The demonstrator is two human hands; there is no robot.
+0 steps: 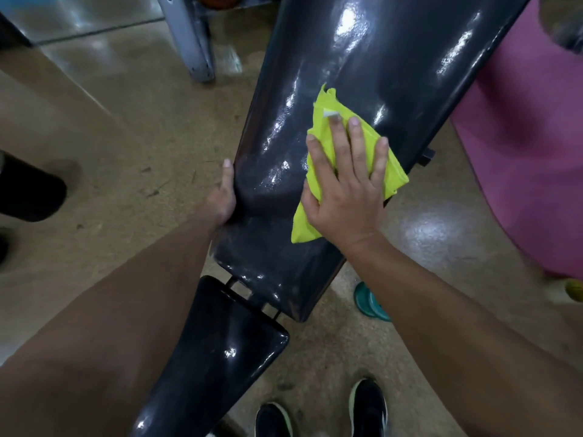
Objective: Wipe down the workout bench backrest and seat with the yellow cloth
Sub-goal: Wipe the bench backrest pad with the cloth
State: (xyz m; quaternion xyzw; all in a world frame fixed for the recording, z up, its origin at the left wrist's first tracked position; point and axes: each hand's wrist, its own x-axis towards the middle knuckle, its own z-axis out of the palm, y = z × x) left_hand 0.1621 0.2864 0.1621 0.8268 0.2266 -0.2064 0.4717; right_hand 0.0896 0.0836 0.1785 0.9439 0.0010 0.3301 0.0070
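the right hand (344,197) lies flat on the yellow cloth (340,171), its fingers (339,143) spread wide and pressing the cloth down onto the backrest (362,74) of the workout bench. the cloth is folded into a rough diamond; it sits on the lower right part of the backrest, close to the pad's edge at about 4 o'clock from the pad's middle, with one corner poking out toward 12 o'clock and another hanging out under the wrist toward 7 o'clock. a small white tag (330,114) shows on the cloth just above the fingertips.

the left hand (224,197) grips the left edge of the backrest, at 9 o'clock from the cloth, its fingers curled under the pad's side so that they are mostly hidden; only the thumb lies visible along the rim. both forearms are bare.

the backrest is dark, glossy and tilted away toward 1 o'clock. the seat (217,351), the same dark padding, lies just below it at 7 o'clock, set apart by a narrow gap with metal brackets showing.

on the floor (132,127), two black shoes (367,405) show at 6 o'clock, a teal object (367,299) lies just right of the backrest's lower end, and a pink mat (530,146) lies at 3 o'clock.
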